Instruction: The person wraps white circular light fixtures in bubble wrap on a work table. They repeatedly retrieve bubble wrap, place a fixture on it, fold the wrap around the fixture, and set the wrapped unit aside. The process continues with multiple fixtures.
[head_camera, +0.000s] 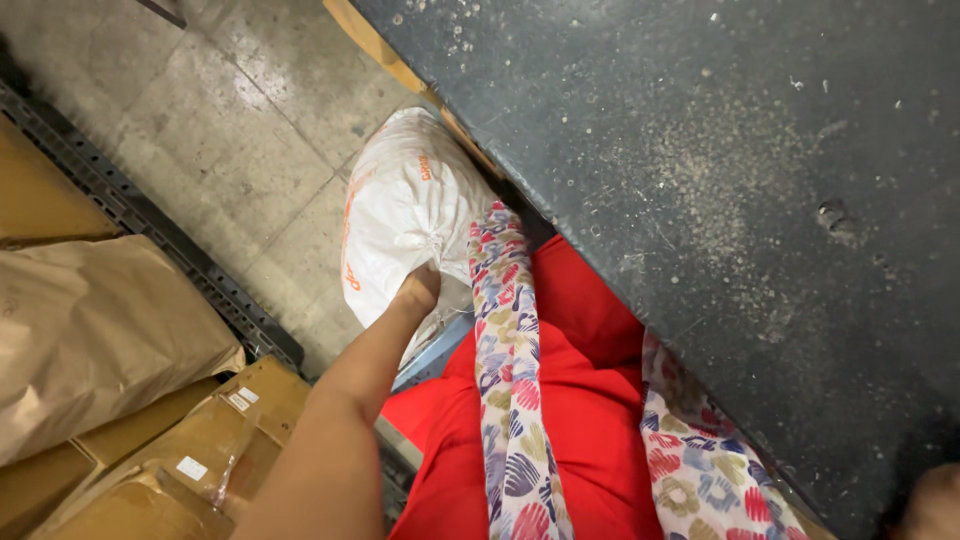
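Observation:
My left hand (415, 292) reaches down beside my seat and grips the gathered top of a white woven sack (400, 200) with orange print. The sack rests on the floor under the edge of a dark table (720, 200). Only the back of the hand shows; the fingers are buried in the sack's fabric. At the bottom right corner, a blurred bit of my right hand (935, 505) lies at the table's edge; its fingers are out of view. My red clothing (570, 400) and a patterned scarf (510, 360) fill the lower middle.
Brown paper sacks (90, 330) and cardboard boxes (200, 450) sit on a low metal rack (140, 215) at the left. Grey concrete floor (230, 110) lies between rack and table. The dusty table top has a wooden edge (385, 55).

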